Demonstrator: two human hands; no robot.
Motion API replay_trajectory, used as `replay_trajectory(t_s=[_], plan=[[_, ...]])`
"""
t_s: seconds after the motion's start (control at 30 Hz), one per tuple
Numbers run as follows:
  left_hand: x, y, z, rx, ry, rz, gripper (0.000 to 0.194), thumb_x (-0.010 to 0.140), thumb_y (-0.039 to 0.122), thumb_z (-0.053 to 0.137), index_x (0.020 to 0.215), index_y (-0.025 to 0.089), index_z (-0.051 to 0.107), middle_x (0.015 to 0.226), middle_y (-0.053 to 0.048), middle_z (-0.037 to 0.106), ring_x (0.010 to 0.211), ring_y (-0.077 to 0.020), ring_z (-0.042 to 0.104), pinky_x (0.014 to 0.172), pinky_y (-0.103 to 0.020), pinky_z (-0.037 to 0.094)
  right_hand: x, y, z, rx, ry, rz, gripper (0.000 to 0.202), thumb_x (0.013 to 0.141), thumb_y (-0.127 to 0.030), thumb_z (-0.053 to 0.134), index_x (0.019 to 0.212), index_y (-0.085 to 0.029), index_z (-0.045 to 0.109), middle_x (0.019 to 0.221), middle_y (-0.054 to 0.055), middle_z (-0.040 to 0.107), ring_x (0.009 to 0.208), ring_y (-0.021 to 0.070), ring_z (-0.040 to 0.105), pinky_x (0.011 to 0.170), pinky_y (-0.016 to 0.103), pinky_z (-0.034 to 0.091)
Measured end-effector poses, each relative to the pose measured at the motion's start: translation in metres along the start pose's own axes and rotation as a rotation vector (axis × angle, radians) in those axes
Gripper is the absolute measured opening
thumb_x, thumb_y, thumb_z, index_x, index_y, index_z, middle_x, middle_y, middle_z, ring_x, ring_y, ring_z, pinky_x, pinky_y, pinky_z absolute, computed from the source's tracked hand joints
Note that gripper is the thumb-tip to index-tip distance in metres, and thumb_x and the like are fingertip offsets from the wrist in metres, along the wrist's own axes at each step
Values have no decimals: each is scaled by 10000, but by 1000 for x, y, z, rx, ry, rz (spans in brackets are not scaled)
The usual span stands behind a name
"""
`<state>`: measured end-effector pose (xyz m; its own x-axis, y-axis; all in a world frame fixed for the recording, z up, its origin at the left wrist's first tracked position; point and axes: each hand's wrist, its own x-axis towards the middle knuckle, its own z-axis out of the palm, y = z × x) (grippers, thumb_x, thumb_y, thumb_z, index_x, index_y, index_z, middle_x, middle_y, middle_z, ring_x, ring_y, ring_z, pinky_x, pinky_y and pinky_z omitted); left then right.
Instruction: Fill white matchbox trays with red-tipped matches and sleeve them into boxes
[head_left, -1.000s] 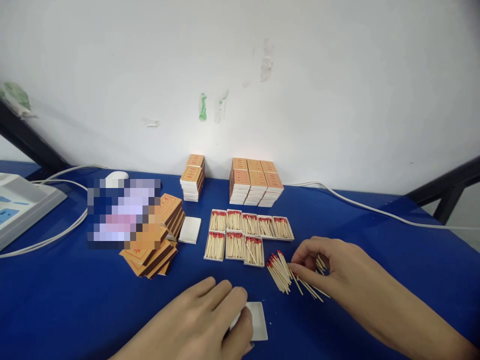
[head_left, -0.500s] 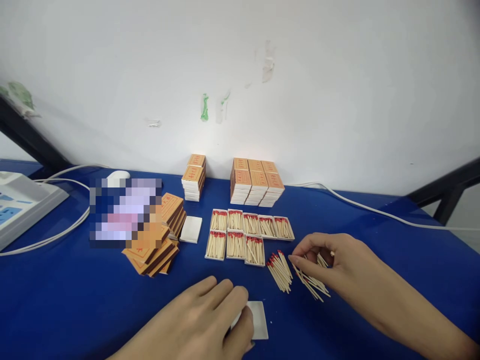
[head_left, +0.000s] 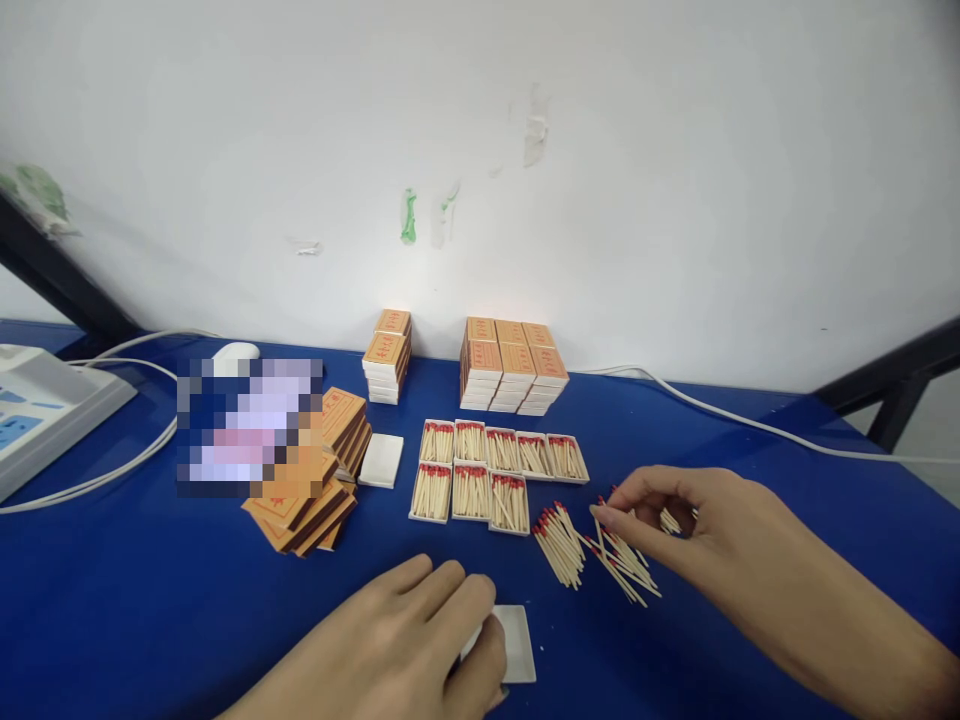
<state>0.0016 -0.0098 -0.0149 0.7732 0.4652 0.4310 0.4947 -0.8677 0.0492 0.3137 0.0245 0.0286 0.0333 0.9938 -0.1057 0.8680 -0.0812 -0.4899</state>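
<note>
While the left hand (head_left: 405,625) is pinching a shallow white rectangular tray (head_left: 519,643), the right hand (head_left: 709,522), its grip unclear, is hovering at loose red-tipped wooden matches (head_left: 627,570), best gathered heads-aligned.

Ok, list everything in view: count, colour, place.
Shallow rectangular trays of wooden matches: eight, white, centre.
Loose wooden matches: many, cream with red tips, front right.
Shallow rectangular tray: one, white, front centre.
Flat square piece: one, white, left centre.
Stacked cardboard matchboxes: two groups, orange, rear centre.
Flat cardboard sleeves: one pile, orange, left.
Pixelated patch: one, lilac, left.
Rounded object: one, white, rear left.
Cables: several, white, both sides.
Plastic device: one, white, far left.
Frame bars: several, black, both sides.
Tabletop: one, blue, below.
Wall with tape scraps: one, white, behind.
Left hand: one, at front tray.
Right hand: one, at loose matches.
</note>
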Motion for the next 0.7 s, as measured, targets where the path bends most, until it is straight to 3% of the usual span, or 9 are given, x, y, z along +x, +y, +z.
replay_trajectory(t_s=[0.23,0.4,0.7], plan=[[-2,-1,4,-7,-1,9,175,1068,275,870,1152,190,743,1078,-16,803,798,-229,756,614,-417,568,-1,2,9,-192,-72,44,255,956,-529,741,824,-334,838,850,10,839,726,233,753,626,342,460],[-2,-2,2,9,-8,4,150,1113,289,827,1169,183,738,1102,-21,808,825,-221,760,639,-408,576,-3,0,8,-261,-83,88,298,965,-545,740,773,-326,803,795,4,814,692,230,732,609,350,432],[-3,0,2,-4,-26,12,152,1124,301,813,1096,193,709,1051,-17,783,824,-213,745,683,-381,589,-3,-2,8,-177,-88,41,232,960,-477,734,823,-342,865,861,20,846,743,251,764,641,362,470]])
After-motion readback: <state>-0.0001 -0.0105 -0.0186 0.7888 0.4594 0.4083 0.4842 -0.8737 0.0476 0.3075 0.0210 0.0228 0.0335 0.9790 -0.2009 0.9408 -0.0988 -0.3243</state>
